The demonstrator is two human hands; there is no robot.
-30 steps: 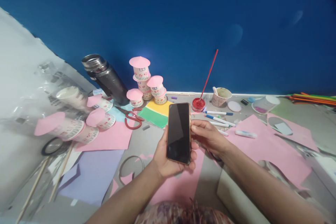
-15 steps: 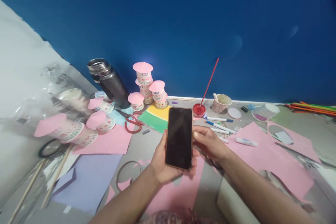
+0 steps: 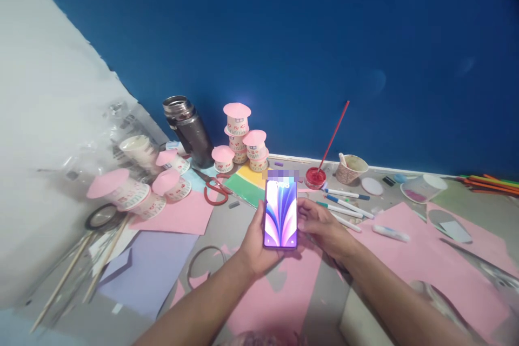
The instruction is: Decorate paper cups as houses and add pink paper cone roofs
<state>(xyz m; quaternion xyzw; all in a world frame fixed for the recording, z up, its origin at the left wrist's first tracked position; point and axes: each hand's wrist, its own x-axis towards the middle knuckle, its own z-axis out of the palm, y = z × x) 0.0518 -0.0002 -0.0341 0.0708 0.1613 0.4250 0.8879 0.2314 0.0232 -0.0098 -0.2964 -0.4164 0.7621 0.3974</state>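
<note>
A smartphone (image 3: 280, 216) with a lit purple, pink and white lock screen is upright in the middle of the head view. My left hand (image 3: 256, 246) wraps round its left side and lower back. At the phone's right edge, the curled fingers of my right hand (image 3: 322, 227) press against it, with the thumb beside the screen. Beneath both hands lies a cut sheet of pink paper (image 3: 259, 308). Just beyond the phone are green and yellow sheets (image 3: 247, 189) and several marker pens (image 3: 344, 208).
Decorated paper-cup towers with pink cone roofs (image 3: 237, 119) stand at the back, beside a dark open flask (image 3: 190, 135). Red-handled scissors (image 3: 216, 194) lie nearby. A red paint pot (image 3: 315, 177) holds a stick. Tape (image 3: 101, 218) and wooden sticks (image 3: 62, 284) are at left.
The phone's screen has gone from black to lit. My view has shifted, so the table's things appear further right. Both hands stay at the phone.
</note>
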